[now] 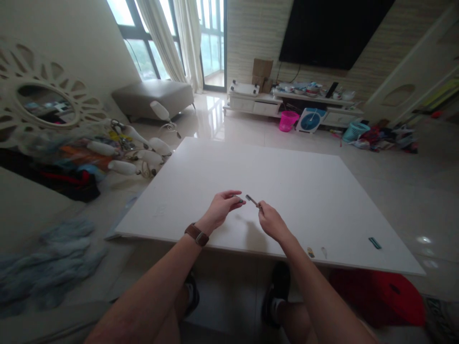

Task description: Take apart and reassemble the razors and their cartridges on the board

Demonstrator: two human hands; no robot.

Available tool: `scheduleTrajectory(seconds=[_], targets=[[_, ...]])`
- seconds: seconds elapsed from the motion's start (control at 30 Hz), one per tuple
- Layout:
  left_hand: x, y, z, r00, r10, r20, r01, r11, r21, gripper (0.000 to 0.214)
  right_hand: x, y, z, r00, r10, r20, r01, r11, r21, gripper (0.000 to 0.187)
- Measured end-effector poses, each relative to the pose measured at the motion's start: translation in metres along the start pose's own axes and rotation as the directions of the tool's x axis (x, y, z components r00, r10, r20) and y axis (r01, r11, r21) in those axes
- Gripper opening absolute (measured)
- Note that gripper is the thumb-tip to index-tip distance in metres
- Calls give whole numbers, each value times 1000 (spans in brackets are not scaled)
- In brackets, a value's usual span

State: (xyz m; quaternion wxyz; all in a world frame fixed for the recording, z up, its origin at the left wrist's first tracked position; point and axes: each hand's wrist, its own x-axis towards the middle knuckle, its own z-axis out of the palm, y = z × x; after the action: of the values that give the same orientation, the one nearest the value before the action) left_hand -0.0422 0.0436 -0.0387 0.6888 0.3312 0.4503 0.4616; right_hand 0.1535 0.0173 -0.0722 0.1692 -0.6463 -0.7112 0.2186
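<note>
Both my hands hover over a large white board that lies low above the floor. My left hand, with a brown watch at the wrist, pinches a small dark piece between thumb and fingers. A few centimetres to its right, my right hand is closed round a thin dark rod-like tool whose tip points toward the left hand's piece. The two items are close but apart. What they are is too small to tell.
A small teal strip and two tiny pieces lie near the board's front right edge. A white lamp fixture lies at the left, a red object under the front right, blue cloth on the floor at left. My feet show below.
</note>
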Motion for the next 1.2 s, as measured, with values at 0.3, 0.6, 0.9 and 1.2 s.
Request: scheduleTrajectory(seconds=[0.3,0.6,0.9,1.2], targets=[[3,-7,-1,998,43,42,-47,993,104,29,-9,-14,-28,980,-54,-191,97,970,221,35],[7,-13,-1,996,17,82,-31,985,173,30,-9,-12,-37,976,-18,-216,33,997,65,32],[6,-15,3,999,-30,25,26,992,119,19,-9,-1,-44,976,54,-213,-26,991,132,32],[6,-14,4,999,-11,44,4,988,157,22,-9,-4,-42,973,59,-222,-39,995,93,31]])
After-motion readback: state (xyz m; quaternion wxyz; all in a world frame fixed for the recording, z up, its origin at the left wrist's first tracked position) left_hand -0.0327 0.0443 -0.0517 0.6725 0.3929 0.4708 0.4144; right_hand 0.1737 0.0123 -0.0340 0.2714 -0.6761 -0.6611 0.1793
